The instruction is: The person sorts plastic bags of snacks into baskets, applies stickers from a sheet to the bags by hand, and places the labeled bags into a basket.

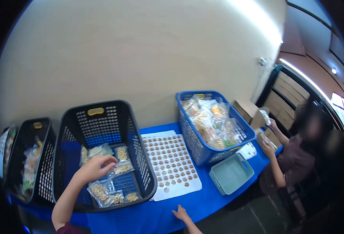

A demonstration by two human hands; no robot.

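Observation:
My left hand [96, 167] reaches into a black plastic basket [140, 156] and hovers over small clear bags of snacks [122, 165] lying on its bottom; its fingers are loosely curled and seem to hold nothing. My right hand [181, 213] rests open on the blue table [211, 202], near the front edge, just below a white sheet of round brown stickers [170, 163].
A blue basket [195, 150] full of packed snack bags stands right of the sheet, with a small grey-green tray [231, 173] in front. A second black basket [33, 156] sits far left. At the right end a person [297, 156] handles a packet beside cardboard boxes [247, 109].

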